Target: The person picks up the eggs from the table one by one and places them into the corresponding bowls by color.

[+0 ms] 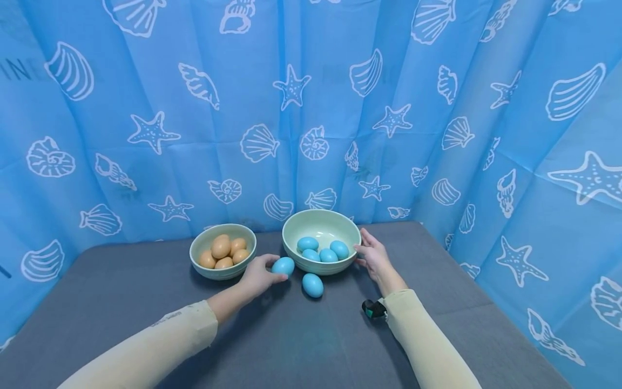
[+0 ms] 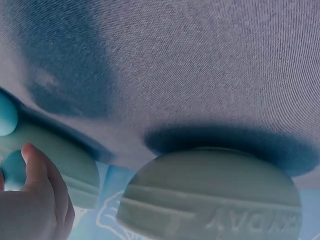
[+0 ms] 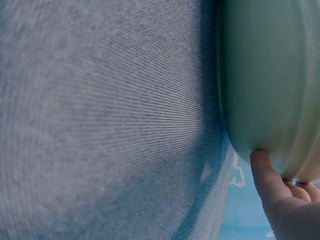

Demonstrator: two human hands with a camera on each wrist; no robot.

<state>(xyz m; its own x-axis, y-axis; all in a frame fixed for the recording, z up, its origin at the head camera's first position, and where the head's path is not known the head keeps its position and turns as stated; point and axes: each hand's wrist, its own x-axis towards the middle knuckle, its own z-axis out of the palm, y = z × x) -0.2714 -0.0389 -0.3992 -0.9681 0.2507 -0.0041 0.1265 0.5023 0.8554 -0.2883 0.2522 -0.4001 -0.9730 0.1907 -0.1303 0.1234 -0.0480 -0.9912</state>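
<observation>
In the head view my left hand [image 1: 258,276] pinches a blue egg [image 1: 283,266] between thumb and fingers, just above the table at the larger bowl's front left. The larger pale green bowl [image 1: 297,229] has several blue eggs [image 1: 328,255] inside. My right hand [image 1: 375,255] holds that bowl by its right side. In the right wrist view the thumb [image 3: 264,172] touches the bowl's outer wall [image 3: 267,80]. Another blue egg [image 1: 313,285] lies on the table before the bowl. The left wrist view shows the pinched egg [image 2: 14,170] partly hidden by the hand.
A smaller green bowl [image 1: 221,274] with several brown eggs [image 1: 221,246] stands to the left, close to my left hand. A grey cloth covers the table [image 1: 311,346]. Behind hangs a blue curtain [image 1: 335,162] with white shells and starfish. A black strap device [image 1: 374,309] is at my right wrist.
</observation>
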